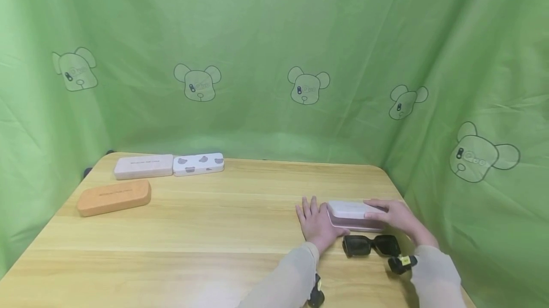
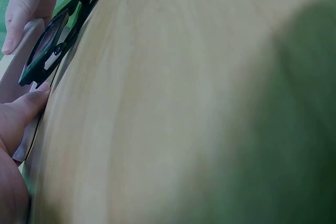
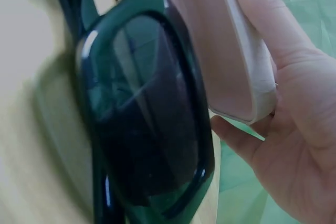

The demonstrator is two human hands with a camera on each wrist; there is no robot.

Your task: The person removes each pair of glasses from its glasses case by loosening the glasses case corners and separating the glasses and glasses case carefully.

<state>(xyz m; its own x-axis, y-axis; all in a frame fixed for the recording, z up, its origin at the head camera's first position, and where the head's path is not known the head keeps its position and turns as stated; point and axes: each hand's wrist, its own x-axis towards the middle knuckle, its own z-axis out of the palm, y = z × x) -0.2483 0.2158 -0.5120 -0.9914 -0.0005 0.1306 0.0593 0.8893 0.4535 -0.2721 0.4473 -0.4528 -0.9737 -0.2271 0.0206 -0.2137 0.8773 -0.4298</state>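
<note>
A pale glasses case point(image 1: 356, 223) with a pinkish inside lies at the right of the table, its lid partly raised. My right hand point(image 1: 398, 216) grips the lid at its right end, thumb in front; the right wrist view shows the lid point(image 3: 247, 61) between thumb and fingers. Spread on the table at the case's left end is my left hand point(image 1: 318, 226), its thumb point(image 2: 26, 106) against the case's front edge. Black sunglasses point(image 1: 371, 245) lie just in front of the case, their lens point(image 3: 152, 108) large in the right wrist view.
At the far left of the wooden table point(image 1: 206, 241) lie a pale pink case point(image 1: 143, 167), a white case with grey patches point(image 1: 198, 164) and an orange case point(image 1: 114, 198). Green curtains point(image 1: 257, 22) with printed bear heads hang behind the table and along both sides.
</note>
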